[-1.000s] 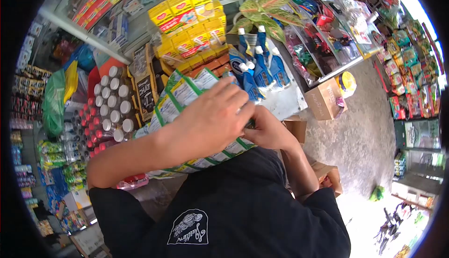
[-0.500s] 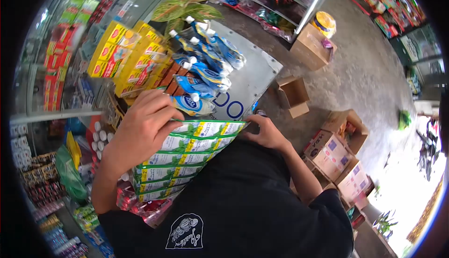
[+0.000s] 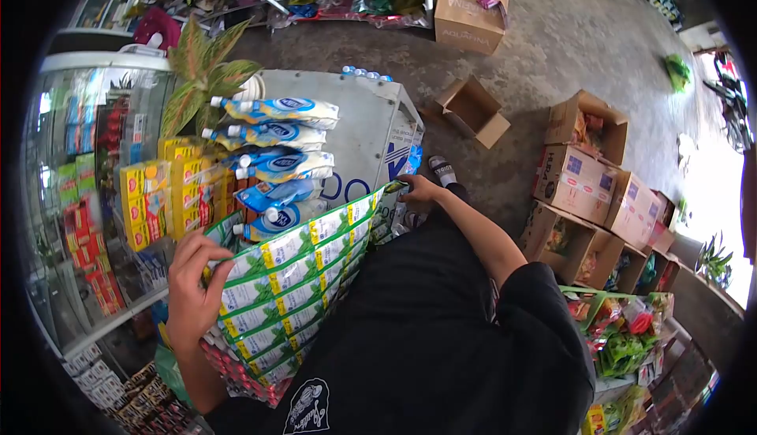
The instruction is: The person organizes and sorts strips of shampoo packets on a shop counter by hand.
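Note:
A sheet of joined green-and-white sachets (image 3: 292, 285) with leaf prints hangs slanted in front of my black shirt. My left hand (image 3: 197, 281) is closed on its upper left edge, thumb in front and fingers behind. At its upper right corner my right hand (image 3: 416, 190) pinches the edge. Just behind the sheet lie several blue-and-white capped pouches (image 3: 284, 163) in a row on a grey metal surface (image 3: 355, 112). Yellow-and-red packs (image 3: 169, 198) stand left of the pouches. Red-and-pink packaging (image 3: 236, 364) shows partly below the sheet.
A leafy plant (image 3: 201, 80) stands behind the pouches. Glass display cases (image 3: 87, 190) line the left. On the concrete floor are an open carton (image 3: 473, 112), a closed carton (image 3: 471, 21) and stacked goods boxes (image 3: 579, 179) to the right. My sandaled foot (image 3: 442, 171) shows below.
The view has turned toward the right. My left hand has moved outward along the sheet's top edge, and the sheet spreads wider. Both hands keep hold of it.

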Action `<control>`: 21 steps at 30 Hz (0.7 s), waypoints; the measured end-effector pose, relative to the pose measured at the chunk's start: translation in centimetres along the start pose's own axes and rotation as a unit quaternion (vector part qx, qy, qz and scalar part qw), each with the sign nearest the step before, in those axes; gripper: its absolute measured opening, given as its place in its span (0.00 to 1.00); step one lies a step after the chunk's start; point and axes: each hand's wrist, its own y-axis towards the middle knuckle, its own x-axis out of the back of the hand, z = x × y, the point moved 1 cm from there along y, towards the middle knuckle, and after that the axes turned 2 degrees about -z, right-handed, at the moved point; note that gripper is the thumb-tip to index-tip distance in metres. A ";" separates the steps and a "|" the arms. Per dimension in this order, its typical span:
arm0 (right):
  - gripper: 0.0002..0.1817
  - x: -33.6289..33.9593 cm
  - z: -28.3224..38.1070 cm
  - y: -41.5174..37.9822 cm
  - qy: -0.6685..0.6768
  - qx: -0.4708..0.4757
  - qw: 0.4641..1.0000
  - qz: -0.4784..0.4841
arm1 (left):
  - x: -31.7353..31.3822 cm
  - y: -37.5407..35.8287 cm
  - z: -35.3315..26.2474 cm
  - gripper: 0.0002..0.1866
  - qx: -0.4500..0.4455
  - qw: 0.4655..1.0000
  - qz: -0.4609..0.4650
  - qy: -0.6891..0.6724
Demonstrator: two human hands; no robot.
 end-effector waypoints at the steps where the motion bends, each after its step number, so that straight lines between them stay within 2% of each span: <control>1: 0.46 -0.4 -0.8 0.3 -0.027 -0.011 0.999 -0.017 | 0.0 0.0 0.0 0.06 0.000 1.000 -0.002 0.002; 3: 0.39 -0.9 -0.9 0.5 -0.084 -0.031 0.995 -0.048 | -0.2 -0.1 0.0 0.06 0.004 1.000 -0.012 0.008; 4: 0.29 -1.3 -1.1 0.2 -0.133 -0.022 0.987 -0.090 | -0.2 -0.2 -0.2 0.06 0.012 1.000 -0.015 0.000; 8: 0.19 -1.8 -3.3 0.3 -0.179 -0.041 0.970 -0.160 | -0.6 -0.7 0.1 0.05 0.049 0.998 -0.031 -0.005; 11: 0.18 -1.6 -4.0 -0.3 -0.198 -0.050 0.958 -0.203 | -0.7 -1.0 0.7 0.04 0.055 0.998 -0.034 -0.003; 15: 0.19 -1.0 -2.6 -2.9 -0.202 -0.025 0.959 -0.195 | -1.0 -0.9 0.8 0.04 0.035 0.998 -0.046 0.001; 18: 0.20 -0.7 0.0 -3.9 -0.236 0.068 0.932 -0.266 | -1.0 -0.9 0.5 0.05 0.018 0.999 -0.050 0.002; 20: 0.20 1.1 5.2 -5.7 -0.285 -0.051 0.946 -0.148 | -0.8 -0.9 0.2 0.06 -0.004 0.998 -0.062 0.012; 21: 0.20 2.1 7.9 -6.7 -0.320 -0.007 0.945 -0.063 | -0.9 -0.9 0.3 0.06 -0.021 0.997 -0.077 0.012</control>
